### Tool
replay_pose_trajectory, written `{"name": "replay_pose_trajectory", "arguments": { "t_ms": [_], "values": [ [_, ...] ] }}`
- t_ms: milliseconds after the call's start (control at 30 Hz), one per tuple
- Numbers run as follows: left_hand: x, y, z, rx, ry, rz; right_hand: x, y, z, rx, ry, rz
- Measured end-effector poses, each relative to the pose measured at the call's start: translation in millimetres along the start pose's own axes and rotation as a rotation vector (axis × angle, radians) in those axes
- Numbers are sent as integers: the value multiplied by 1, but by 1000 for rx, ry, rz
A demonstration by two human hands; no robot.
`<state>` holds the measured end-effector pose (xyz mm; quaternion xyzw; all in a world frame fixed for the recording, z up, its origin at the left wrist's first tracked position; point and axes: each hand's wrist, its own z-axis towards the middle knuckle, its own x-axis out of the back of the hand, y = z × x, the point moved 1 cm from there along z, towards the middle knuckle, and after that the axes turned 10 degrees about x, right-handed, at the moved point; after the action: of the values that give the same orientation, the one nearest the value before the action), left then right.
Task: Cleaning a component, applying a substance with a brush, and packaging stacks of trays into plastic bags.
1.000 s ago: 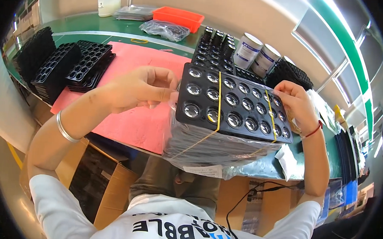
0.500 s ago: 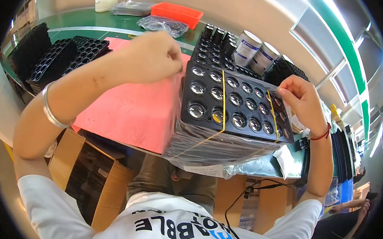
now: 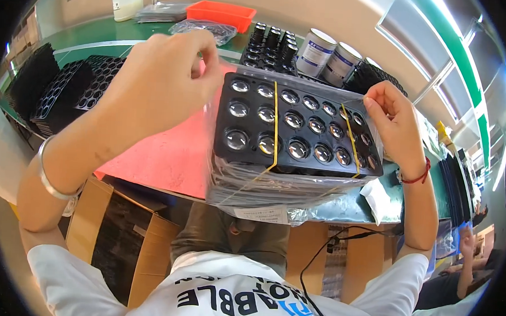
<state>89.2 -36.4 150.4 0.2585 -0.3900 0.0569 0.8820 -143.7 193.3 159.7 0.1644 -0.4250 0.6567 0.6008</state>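
In front of me a stack of black plastic trays [image 3: 226, 152] sits inside a clear plastic bag [image 3: 263, 185]. Rows of round glass lenses [image 3: 297, 149] fill the pockets of the top tray. Two yellow bands [image 3: 276, 125] run across it and down its near side. My left hand [image 3: 168, 76] is closed in a pinch at the bag's upper left edge, raised above the stack. With thumb and fingers together, my right hand [image 3: 397, 122] grips the bag's edge at the far right corner. A white label [image 3: 260, 214] shows low on the bag's front.
A pink sheet [image 3: 161, 162] lies on the green table, left of the stack. Behind stand a tray of black cylinders [image 3: 271, 47], two white cans [image 3: 316, 52], a red bin [image 3: 220, 14] and a white jug [image 3: 127, 1]. Black trays [image 3: 99, 81] are at left; open cardboard boxes [image 3: 89, 218] sit below.
My left hand has come nearer and a little left, pulling the bag's edge. The view has shifted slightly, so the stack appears farther left. My right hand keeps its pinch.
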Motion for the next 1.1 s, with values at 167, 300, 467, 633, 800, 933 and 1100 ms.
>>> {"name": "replay_pose_trajectory", "arguments": {
  "t_ms": [167, 300, 467, 633, 800, 933, 1100],
  "values": [
    [15, -2, -14, 154, -401, 98, 19, -27, -16, -171, -254, 18],
    [31, 10, -13, 205, -847, 105, 21, -34, -23, -270, -225, 121],
    [38, 12, -9, 347, -886, -99, 18, -35, -19, -171, -64, 193],
    [40, 1, -8, 313, -796, -170, 5, -33, -18, -38, 107, 119],
    [42, -7, -9, 458, -671, -178, -1, -32, -17, -5, 180, 172],
    [29, -16, -7, 315, -583, -245, -9, -21, -19, 66, 296, 165],
    [26, -13, -12, 391, -562, -318, -17, -20, -22, 9, 289, 205]
  ]
}}
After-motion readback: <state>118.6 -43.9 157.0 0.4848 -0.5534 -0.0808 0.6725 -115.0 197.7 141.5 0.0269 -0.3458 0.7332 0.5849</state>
